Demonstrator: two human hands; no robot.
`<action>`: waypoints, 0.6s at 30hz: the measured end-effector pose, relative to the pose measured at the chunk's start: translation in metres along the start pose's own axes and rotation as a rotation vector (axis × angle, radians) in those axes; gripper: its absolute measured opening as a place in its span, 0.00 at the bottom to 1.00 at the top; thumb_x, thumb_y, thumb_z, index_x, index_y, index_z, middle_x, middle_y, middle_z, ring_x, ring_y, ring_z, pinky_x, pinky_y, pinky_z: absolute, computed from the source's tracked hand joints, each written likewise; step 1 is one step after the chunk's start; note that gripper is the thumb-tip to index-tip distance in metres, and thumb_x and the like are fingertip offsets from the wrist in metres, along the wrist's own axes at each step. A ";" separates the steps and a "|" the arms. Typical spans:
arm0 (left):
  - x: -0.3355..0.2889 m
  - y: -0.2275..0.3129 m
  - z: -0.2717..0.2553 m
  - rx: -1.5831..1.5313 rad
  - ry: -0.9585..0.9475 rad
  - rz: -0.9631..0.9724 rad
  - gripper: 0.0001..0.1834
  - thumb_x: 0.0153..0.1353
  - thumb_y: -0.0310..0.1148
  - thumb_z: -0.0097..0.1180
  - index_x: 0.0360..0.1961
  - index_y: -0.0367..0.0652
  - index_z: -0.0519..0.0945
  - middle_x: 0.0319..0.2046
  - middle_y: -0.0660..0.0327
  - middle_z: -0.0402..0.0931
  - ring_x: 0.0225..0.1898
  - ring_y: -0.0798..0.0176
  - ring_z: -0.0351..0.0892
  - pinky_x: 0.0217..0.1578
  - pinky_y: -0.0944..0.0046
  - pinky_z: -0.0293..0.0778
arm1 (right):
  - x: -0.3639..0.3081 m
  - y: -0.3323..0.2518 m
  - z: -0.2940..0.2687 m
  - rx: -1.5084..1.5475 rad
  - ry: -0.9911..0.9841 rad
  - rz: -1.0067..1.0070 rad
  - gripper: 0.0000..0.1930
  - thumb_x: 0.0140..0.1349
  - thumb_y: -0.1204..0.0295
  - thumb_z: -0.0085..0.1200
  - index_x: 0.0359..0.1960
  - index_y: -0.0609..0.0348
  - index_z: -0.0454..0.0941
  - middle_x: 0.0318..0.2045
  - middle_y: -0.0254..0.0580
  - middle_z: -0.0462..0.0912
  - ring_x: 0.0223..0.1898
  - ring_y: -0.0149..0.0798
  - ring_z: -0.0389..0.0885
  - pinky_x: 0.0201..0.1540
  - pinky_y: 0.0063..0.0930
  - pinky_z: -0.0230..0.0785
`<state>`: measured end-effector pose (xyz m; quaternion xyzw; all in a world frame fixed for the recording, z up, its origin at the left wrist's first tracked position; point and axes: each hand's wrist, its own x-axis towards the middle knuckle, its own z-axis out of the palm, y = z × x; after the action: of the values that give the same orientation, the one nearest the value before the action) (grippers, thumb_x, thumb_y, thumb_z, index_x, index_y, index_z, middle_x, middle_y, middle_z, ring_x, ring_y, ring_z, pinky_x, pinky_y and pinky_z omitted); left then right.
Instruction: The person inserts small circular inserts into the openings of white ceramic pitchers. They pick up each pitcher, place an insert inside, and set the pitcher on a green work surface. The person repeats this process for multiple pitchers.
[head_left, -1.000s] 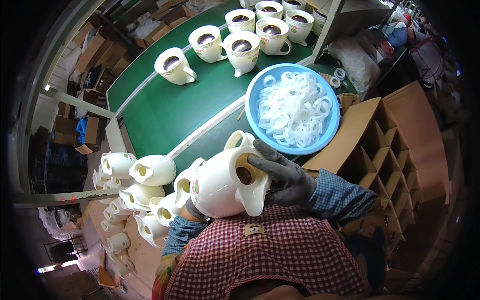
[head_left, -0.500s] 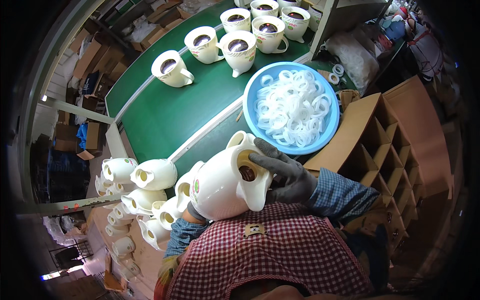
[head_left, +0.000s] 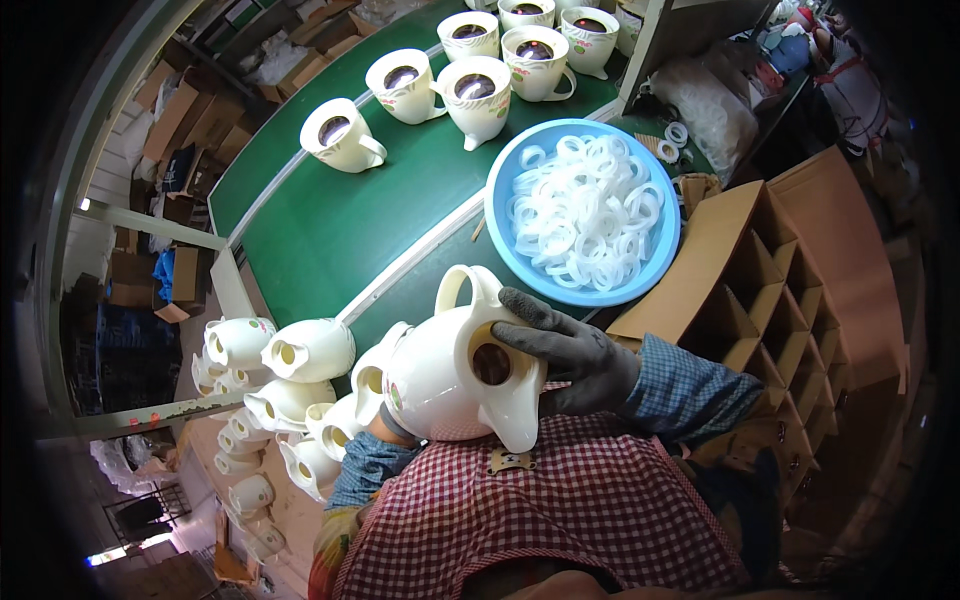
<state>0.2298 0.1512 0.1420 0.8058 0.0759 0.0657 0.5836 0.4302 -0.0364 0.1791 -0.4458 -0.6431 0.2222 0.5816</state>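
A white vacuum jug shell (head_left: 437,375) lies tilted across my lap, its round mouth turned up to the right. A dark brown opening shows inside the mouth. Its loop handle points to the far side and its spout toward me. My right hand (head_left: 590,365), in a dark grey glove, grips the mouth rim with its fingers over the edge. Of my gloved left hand (head_left: 392,428), only a small part shows at the jug's left underside; its fingers are hidden behind the body. More white jugs (head_left: 312,348) lie on their sides just left of it.
A light blue basin (head_left: 497,235) full of translucent white rings (head_left: 590,215) stands ahead. On the green conveyor belt (head_left: 330,230), several similar jugs (head_left: 477,95) stand wide end up, dark round bottoms inside. At right is an open carton (head_left: 690,265) with cardboard dividers.
The jug has turned slightly, so its loop handle and dark inner opening show more fully. My right hand has shifted a little to the right and nearer to me.
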 end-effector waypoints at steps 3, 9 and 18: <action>-0.002 -0.007 -0.005 -0.036 -0.037 -0.002 0.39 0.65 0.34 0.67 0.74 0.44 0.62 0.67 0.53 0.71 0.67 0.57 0.73 0.67 0.55 0.70 | -0.005 0.001 0.004 -0.042 0.027 0.052 0.49 0.49 0.67 0.79 0.74 0.54 0.64 0.78 0.61 0.50 0.78 0.61 0.52 0.76 0.51 0.59; -0.054 -0.070 0.006 -0.464 0.228 -0.214 0.43 0.63 0.37 0.69 0.75 0.43 0.61 0.68 0.53 0.71 0.68 0.56 0.72 0.68 0.53 0.70 | -0.002 -0.005 0.004 -0.169 -0.005 0.094 0.48 0.52 0.62 0.77 0.74 0.55 0.64 0.77 0.64 0.53 0.77 0.63 0.54 0.76 0.52 0.58; -0.043 -0.017 -0.041 -0.974 0.381 -0.354 0.40 0.64 0.43 0.68 0.72 0.36 0.65 0.67 0.53 0.72 0.65 0.53 0.74 0.63 0.53 0.75 | 0.001 0.016 0.000 -0.273 0.054 0.207 0.45 0.57 0.63 0.71 0.75 0.56 0.61 0.76 0.65 0.56 0.77 0.64 0.54 0.78 0.56 0.49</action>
<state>0.1791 0.1863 0.1382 0.3916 0.2752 0.1388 0.8670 0.4354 -0.0281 0.1669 -0.5904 -0.6021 0.1794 0.5066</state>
